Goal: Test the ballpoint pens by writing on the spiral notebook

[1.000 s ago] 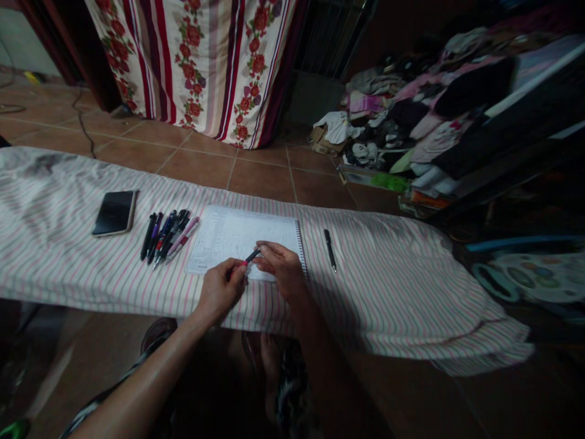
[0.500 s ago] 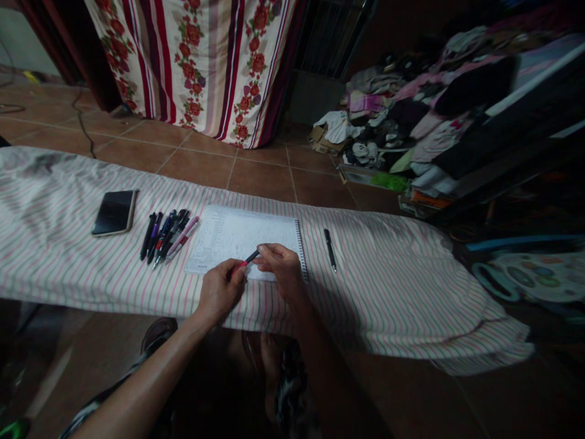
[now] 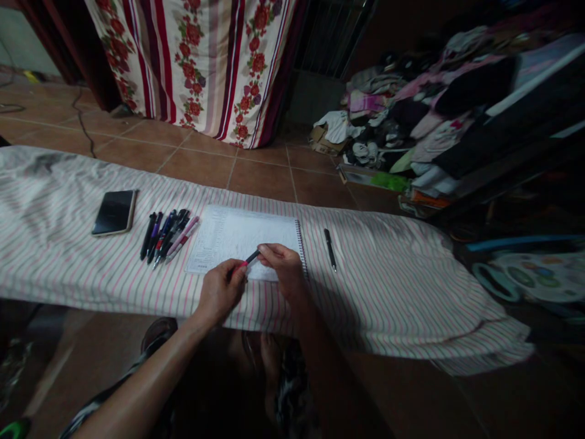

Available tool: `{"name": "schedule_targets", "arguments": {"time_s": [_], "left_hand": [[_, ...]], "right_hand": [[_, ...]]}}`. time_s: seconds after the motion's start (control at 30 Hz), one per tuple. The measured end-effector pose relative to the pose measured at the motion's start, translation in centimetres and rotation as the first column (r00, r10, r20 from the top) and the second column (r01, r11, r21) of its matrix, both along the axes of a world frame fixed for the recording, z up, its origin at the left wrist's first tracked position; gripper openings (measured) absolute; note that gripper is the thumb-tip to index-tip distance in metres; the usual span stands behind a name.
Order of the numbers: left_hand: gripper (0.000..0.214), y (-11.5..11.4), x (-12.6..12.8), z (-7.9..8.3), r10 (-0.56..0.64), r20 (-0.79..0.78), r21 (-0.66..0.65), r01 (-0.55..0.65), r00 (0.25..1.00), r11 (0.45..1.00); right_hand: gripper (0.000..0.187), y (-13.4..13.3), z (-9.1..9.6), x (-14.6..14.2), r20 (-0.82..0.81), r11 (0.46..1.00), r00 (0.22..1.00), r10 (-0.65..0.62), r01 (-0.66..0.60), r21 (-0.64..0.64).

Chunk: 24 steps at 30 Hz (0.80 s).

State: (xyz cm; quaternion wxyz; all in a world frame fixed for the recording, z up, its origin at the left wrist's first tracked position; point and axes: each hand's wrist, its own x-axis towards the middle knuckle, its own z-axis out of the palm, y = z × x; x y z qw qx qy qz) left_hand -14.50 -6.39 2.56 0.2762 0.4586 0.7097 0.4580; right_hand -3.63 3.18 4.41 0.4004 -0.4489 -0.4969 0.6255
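Observation:
Between both hands is a black and pink pen (image 3: 253, 256), held at a slant over the front edge of a spiral notebook (image 3: 247, 228). My left hand (image 3: 223, 283) is closed around its pink end. The fingertips of my right hand (image 3: 281, 262) pinch the dark upper end. Printed text covers the notebook's pale page, and its wire spiral runs down the right side. A black pen (image 3: 331, 250) lies on the cloth to the right of the notebook. To its left is a cluster of several pens (image 3: 167, 235), including pink and purple ones.
A striped cloth (image 3: 397, 286) covers the long bench or table. A dark-screened phone (image 3: 114, 212) lies at the left. Beyond hangs a flowered curtain (image 3: 192, 67) above the tiled floor (image 3: 260, 167). Heaped clothes (image 3: 388, 116) fill the back right. My legs are below the near edge.
Hardly anything differs: both hands keep the pen in almost the same place, with only a slight shift of the fingers. The other things have stayed where they were.

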Motion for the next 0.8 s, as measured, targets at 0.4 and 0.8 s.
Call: {"name": "schedule_targets", "arguments": {"time_s": [0.4, 0.8], "left_hand": [[0.031, 0.04, 0.11, -0.16, 0.021, 0.043, 0.004, -0.021, 0.999, 1.000], [0.031, 0.02, 0.09, -0.02, 0.030, -0.026, 0.005, -0.029, 0.999, 1.000]], "right_hand": [[0.025, -0.10, 0.05, 0.07, -0.007, 1.000, 1.000, 0.010, -0.010, -0.029], [0.028, -0.35, 0.20, -0.08, -0.034, 0.999, 0.999, 0.007, -0.008, -0.041]]}}
